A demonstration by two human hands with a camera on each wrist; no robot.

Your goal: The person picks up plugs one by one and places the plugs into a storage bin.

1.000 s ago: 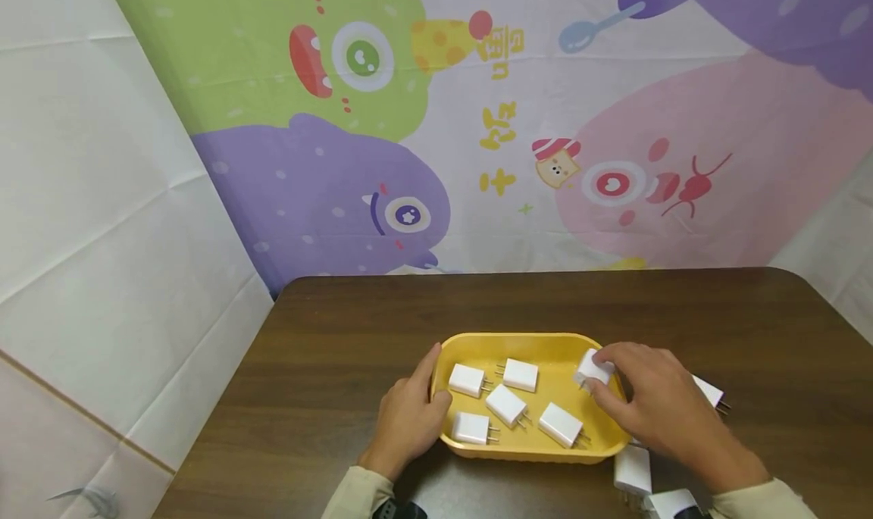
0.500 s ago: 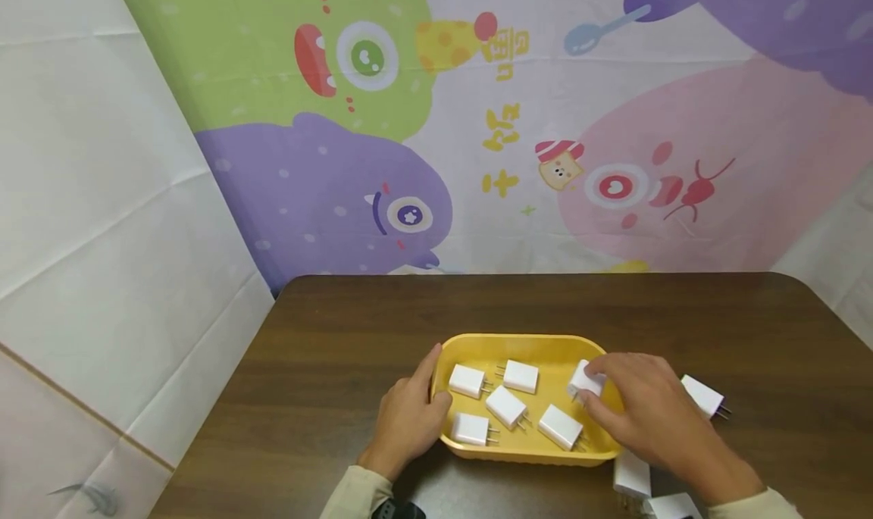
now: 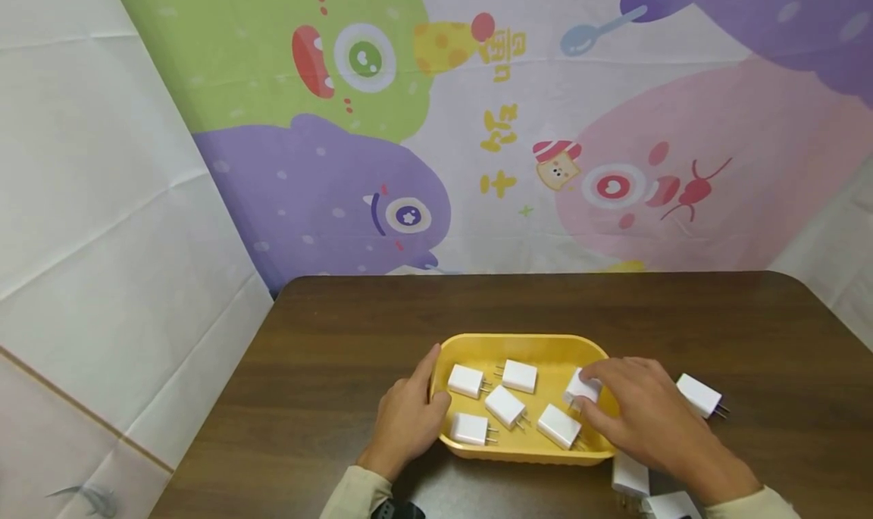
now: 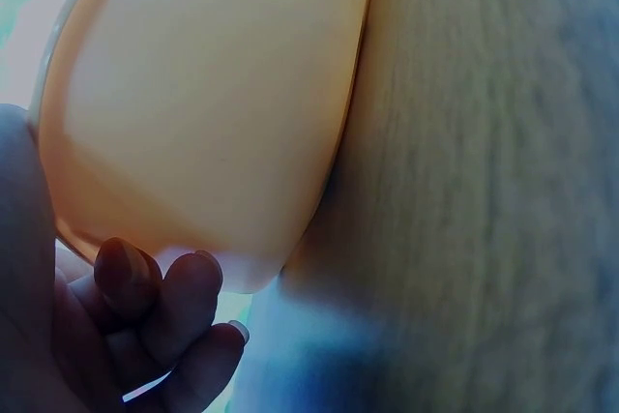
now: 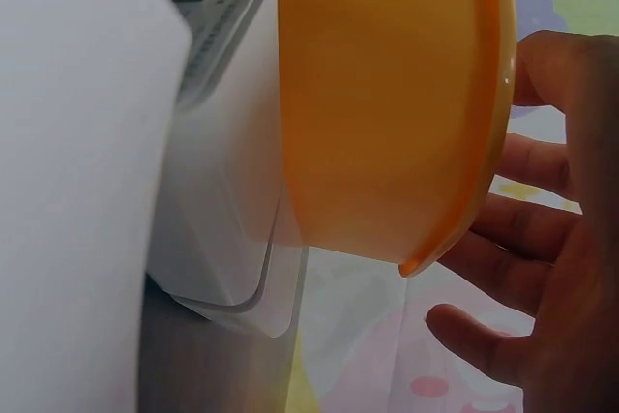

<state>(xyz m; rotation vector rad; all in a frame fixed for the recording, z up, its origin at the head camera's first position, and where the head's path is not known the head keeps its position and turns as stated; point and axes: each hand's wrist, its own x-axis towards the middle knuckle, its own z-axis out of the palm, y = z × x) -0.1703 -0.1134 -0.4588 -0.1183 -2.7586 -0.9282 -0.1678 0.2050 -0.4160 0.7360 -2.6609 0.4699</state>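
Note:
A yellow plastic tray (image 3: 518,342) sits on the table with several white charger plugs lying apart in it, among them one charger plug (image 3: 505,406) near the middle. My left hand (image 3: 408,417) grips the tray's left end, thumb at the rim; in the left wrist view, its curled fingers (image 4: 189,302) are against the outer wall. My right hand (image 3: 651,413) reaches over the right end and pinches another white charger plug (image 3: 580,387) between thumb and forefinger, inside the tray. Whether that plug touches the tray floor, I cannot tell. The right wrist view hides the pinched plug behind the tray wall (image 5: 387,113).
On the dark wooden table (image 3: 341,337), a loose charger plug (image 3: 699,395) lies right of my right hand. More white plugs, including this charger plug (image 3: 630,475), lie by the tray's front right corner. A cartoon cloth (image 3: 505,125) hangs behind the table.
My right hand has shifted slightly left and toward me with the pinched charger plug, further into the tray. More of the loose plug at the right shows. My left hand stays in place.

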